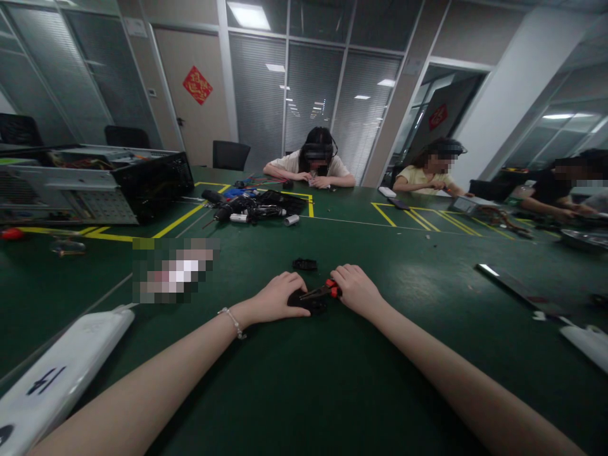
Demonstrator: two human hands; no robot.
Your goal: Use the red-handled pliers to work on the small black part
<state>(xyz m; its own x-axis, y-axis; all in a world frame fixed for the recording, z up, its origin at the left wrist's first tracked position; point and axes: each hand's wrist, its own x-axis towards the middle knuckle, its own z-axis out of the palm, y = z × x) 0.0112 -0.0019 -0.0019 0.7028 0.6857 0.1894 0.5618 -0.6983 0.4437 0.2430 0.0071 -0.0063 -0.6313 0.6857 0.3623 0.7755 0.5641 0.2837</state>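
Observation:
On the green table, my left hand (280,299) is closed around a small black part (317,306), thumb low and fingers above it. What kind of part it is I cannot make out. My right hand (356,290) grips red-handled pliers (333,289), whose dark jaws point left and reach over the black part. Whether the jaws bite on it or only touch it is too small to tell. Just beyond my hands lies another small black piece (304,264), apart from both.
A pile of black cables and parts (256,206) lies farther back. An opened computer case (95,183) stands at left, near a white object marked 14 (71,361). A dark flat strip (517,288) is at right. Several people sit across the table.

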